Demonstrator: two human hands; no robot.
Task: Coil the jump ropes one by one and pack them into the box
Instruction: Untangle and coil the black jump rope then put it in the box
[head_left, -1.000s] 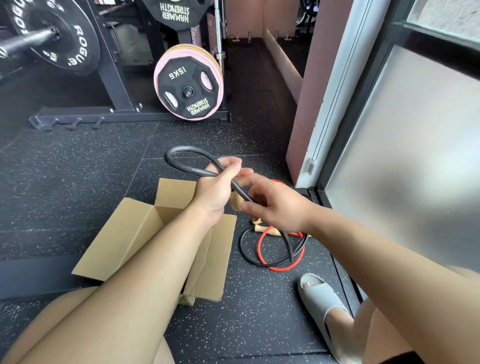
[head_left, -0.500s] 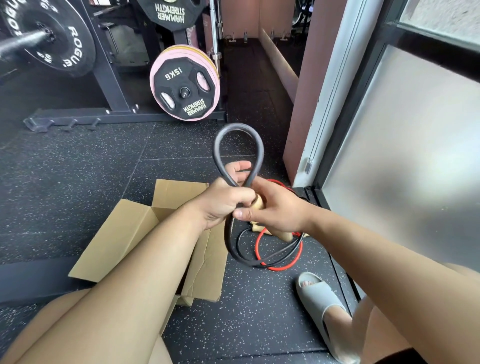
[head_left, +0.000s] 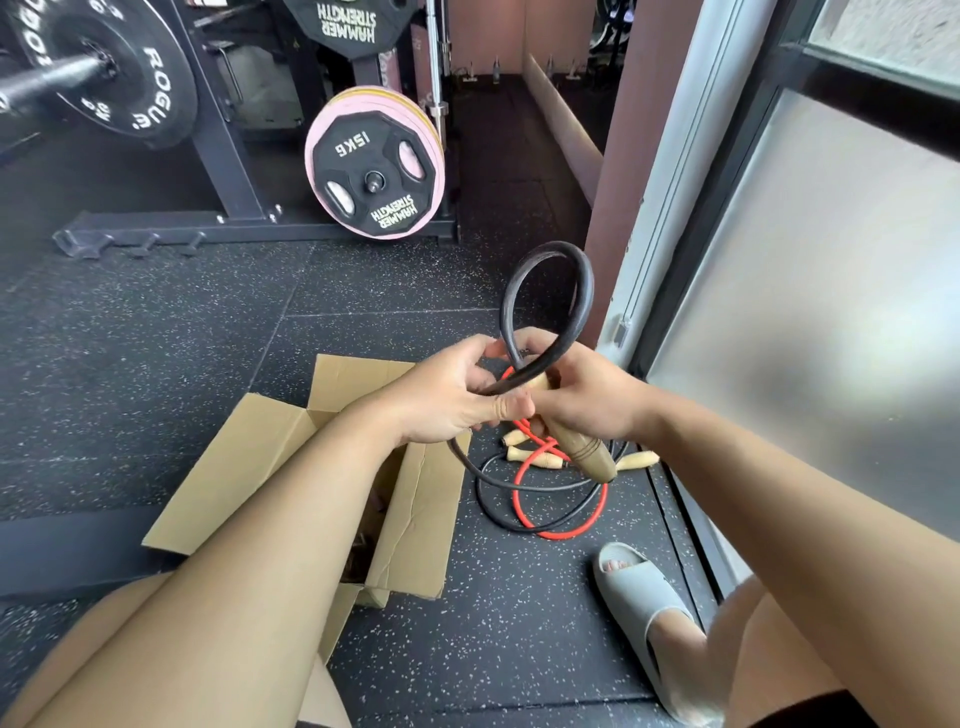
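**Black rope looped in both hands above the gym floor**

The person crouches on a dark rubber floor (head_left: 156, 374) flecked with pale specks and laid in large tiles. At the back stands a black rack carrying a black-and-pink weight plate (head_left: 375, 171) marked 15KG, and a larger black plate (head_left: 130, 78) hangs on a bar at the upper left. A pink wall (head_left: 623, 156) and a frosted glass panel (head_left: 810, 322) in a dark frame close off the right side.

The black jump rope (head_left: 585, 291) is held in the air in front of the person. One loop of it rises above the hands and the rest trails down to the floor. The left hand (head_left: 452, 400) pinches the rope where the loop crosses itself. The right hand (head_left: 589, 402) is curled round the rope's wooden handle (head_left: 584, 449), whose end sticks out below the palm.

The cardboard box (head_left: 270, 457) sits on the floor to the left with its flaps open. A red jump rope (head_left: 551, 535) lies on the floor to the right of the box, tangled with the trailing black rope, and pale wooden handles (head_left: 535, 458) lie among the ropes.

The left forearm covers most of the box's inside, where only something dark shows, too unclear to name. The hands hide the rope crossing and the upper end of the handle. A foot in a pale slipper (head_left: 639, 592) is cut off at the lower right.
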